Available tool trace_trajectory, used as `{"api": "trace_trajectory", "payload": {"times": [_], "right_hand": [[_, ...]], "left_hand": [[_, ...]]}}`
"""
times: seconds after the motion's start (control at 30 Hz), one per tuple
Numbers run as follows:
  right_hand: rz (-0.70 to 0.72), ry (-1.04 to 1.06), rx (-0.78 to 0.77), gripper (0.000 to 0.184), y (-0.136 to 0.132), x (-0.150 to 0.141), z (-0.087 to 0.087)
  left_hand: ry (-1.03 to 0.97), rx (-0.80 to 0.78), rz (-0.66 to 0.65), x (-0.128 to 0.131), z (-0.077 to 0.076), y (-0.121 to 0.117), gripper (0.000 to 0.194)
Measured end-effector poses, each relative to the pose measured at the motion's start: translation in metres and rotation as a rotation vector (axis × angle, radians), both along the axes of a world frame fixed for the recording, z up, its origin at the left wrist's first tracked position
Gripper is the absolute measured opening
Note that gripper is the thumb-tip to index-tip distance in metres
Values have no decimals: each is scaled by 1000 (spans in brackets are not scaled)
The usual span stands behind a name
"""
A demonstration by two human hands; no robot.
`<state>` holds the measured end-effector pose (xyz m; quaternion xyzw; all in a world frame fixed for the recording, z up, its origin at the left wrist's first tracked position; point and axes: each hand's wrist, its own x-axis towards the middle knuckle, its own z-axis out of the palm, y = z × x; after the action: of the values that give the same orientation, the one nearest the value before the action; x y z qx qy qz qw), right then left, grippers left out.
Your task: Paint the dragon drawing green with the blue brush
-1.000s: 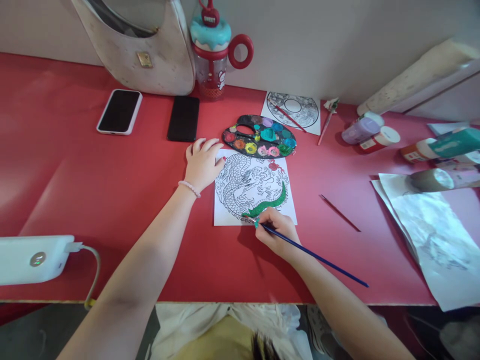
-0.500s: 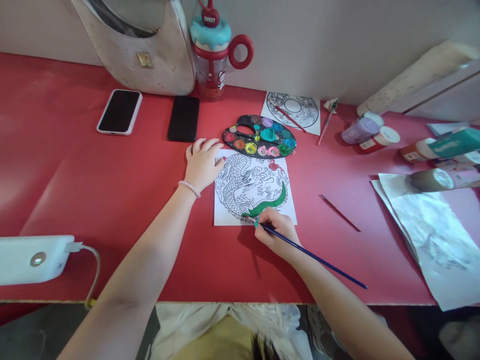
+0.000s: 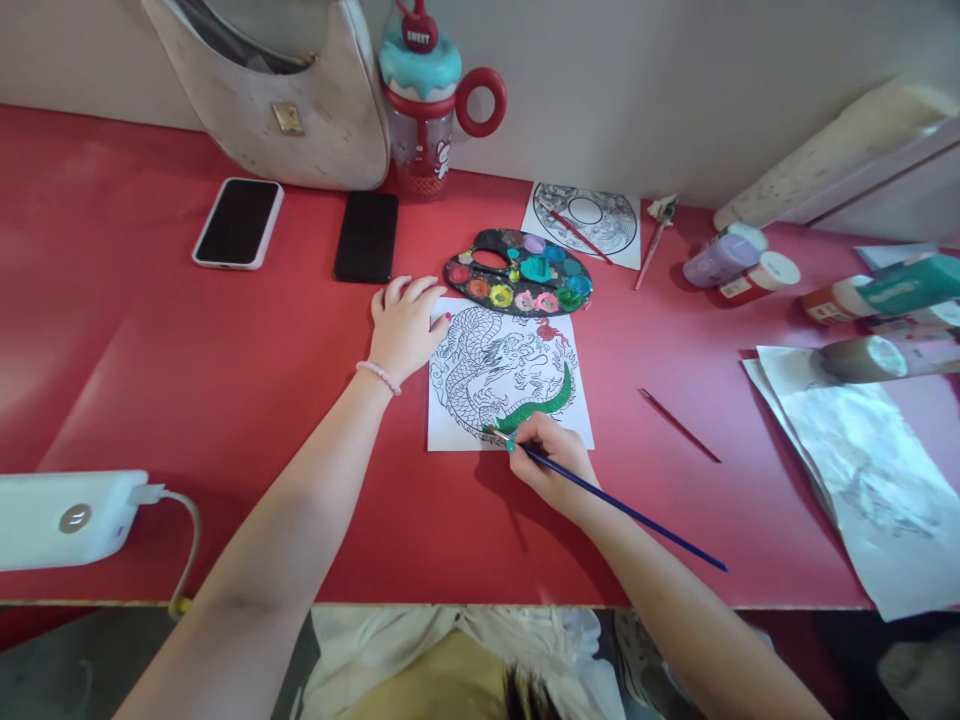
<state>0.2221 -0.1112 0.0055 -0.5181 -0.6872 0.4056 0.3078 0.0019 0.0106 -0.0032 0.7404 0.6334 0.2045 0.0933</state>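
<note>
White paper dragon drawing (image 3: 508, 368), partly painted green, lies centrally before me. Right hand (image 3: 553, 462), gripping a long blue paintbrush (image 3: 626, 509), hides some five-o'clock edge; left hand (image 3: 405, 325) spreads open at ten o'clock.

An art or craft workspace, its exact kind unclear: a red-covered table (image 3: 285, 400) bears a paint palette (image 3: 537, 270) at twelve o'clock and paint bottles (image 3: 721, 258) towards two o'clock.
</note>
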Motion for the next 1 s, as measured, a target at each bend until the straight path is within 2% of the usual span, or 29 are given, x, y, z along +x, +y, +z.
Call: {"api": "trace_trajectory", "payload": {"times": [0.67, 1.0], "right_hand": [[27, -34, 53, 12, 1, -1, -2], [-3, 10, 17, 11, 0, -1, 2]], "left_hand": [[17, 21, -4, -1, -1, 0, 35], [29, 10, -7, -1, -1, 0, 34]]}}
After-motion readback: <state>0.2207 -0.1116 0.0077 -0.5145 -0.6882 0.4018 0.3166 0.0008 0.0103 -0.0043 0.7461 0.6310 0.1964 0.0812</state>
